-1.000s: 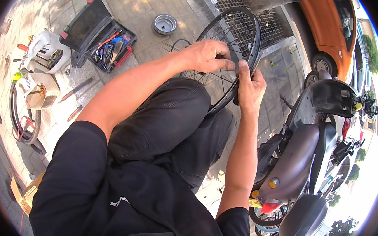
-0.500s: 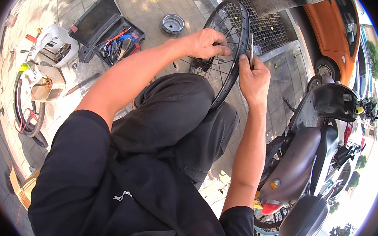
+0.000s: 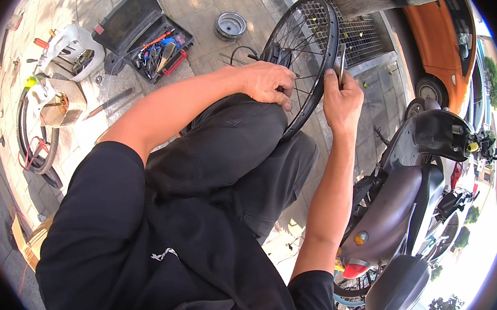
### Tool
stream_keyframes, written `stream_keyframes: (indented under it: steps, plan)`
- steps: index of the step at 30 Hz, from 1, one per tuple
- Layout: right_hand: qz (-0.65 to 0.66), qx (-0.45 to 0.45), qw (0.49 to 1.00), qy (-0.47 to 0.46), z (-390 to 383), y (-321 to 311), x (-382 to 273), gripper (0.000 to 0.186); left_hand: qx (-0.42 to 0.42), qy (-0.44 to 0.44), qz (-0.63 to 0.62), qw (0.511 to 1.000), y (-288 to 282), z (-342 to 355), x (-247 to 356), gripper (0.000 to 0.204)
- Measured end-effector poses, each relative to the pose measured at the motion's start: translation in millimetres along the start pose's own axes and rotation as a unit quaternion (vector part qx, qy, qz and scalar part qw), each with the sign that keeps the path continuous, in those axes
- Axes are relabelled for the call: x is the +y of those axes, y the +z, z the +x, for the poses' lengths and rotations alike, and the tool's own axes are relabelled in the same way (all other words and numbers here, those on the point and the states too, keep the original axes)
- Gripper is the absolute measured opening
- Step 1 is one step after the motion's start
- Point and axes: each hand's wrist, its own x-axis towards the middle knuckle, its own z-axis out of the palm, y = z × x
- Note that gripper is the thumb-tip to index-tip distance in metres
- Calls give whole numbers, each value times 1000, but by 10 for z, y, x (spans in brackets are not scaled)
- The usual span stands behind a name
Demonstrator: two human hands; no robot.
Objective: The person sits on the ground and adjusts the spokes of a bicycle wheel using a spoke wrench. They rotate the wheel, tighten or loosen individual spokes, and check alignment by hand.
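A black spoked wheel rim (image 3: 332, 40) stands on edge, tilted, by my knees, its dark hub (image 3: 277, 54) just beyond my left hand (image 3: 269, 83). That hand rests over the near spokes beside my knee, fingers curled inward. Whatever lies between its fingertips is hidden. On the rim's right side, my right hand (image 3: 344, 104) is closed with thumb and fingers around a slim silver metal tool (image 3: 342, 59), which points away from me along the rim. The tool's lower end is covered by the fingers.
An open black toolbox (image 3: 159, 51) full of hand tools lies at the far left. Near it are a silver metal drum (image 3: 230, 25), a white plastic stool (image 3: 74, 50) and black tyres (image 3: 28, 134). A scooter (image 3: 395, 200) stands close on my right, an orange car (image 3: 440, 44) beyond.
My left hand has drawn down from the spokes toward my knee, leaving the hub in view. The wheel and my right hand with the metal tool have shifted slightly right.
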Motion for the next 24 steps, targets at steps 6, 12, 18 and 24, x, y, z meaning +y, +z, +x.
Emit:
stream_keyframes:
  steps: [6, 12, 18, 24]
  plan:
    - [25, 48, 998, 14, -28, 19, 155, 34, 88, 70, -40, 993, 124, 28, 11, 22]
    - [47, 32, 997, 46, 36, -36, 206, 36, 154, -63, -238, 957, 159, 119, -53, 25]
    - [2, 59, 996, 64, 138, -20, 146, 40, 163, -191, -431, 867, -60, 129, -70, 53]
    - [26, 63, 996, 64, 250, 52, 182, 39, 117, -179, -639, 739, 43, 84, -63, 44]
